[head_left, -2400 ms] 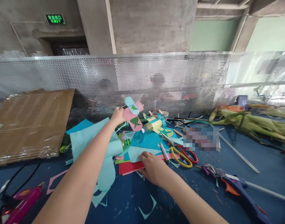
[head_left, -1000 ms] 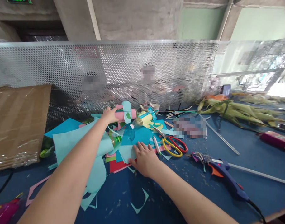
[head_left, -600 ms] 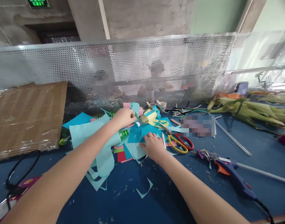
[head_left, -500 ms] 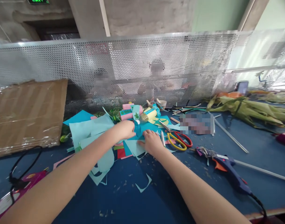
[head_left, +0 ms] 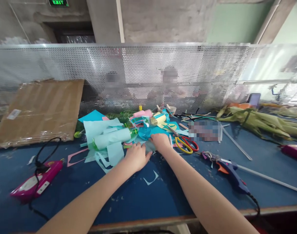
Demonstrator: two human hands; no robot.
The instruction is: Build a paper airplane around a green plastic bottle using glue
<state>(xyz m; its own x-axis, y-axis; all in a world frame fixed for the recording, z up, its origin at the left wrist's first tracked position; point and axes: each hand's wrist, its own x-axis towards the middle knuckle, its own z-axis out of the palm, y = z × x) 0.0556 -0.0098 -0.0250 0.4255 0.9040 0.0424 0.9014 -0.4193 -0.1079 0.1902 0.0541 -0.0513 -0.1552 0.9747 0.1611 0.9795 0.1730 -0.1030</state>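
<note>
My left hand (head_left: 137, 157) rests at the near edge of the paper pile, fingers extended and thumb apart. Just right of it, my right hand (head_left: 161, 142) reaches into the pile with its fingers drawn together; what lies under its fingertips is hidden. Between the two hands shows part of a light blue paper sheet (head_left: 148, 147). Bright blue paper (head_left: 153, 130) lies beyond the right hand. A green bottle wrapped in light blue paper (head_left: 113, 137) lies left of the hands. Scissors with red and yellow handles (head_left: 184, 144) sit close to the right hand.
A blue glue gun (head_left: 232, 174) lies right, a magenta corded device (head_left: 38, 182) left. Cardboard (head_left: 46, 112) leans against a perforated metal screen (head_left: 148, 65), people behind it. Pink-wrapped (head_left: 142, 113) and yellow-wrapped bottles (head_left: 159, 119) lie at the back. Corn husks (head_left: 255, 120) lie far right.
The left hand has drawn back toward me from the blue paper to the pile's near edge, uncovering the wrapped bottle. The right hand's fingers have drawn together. The view has shifted.
</note>
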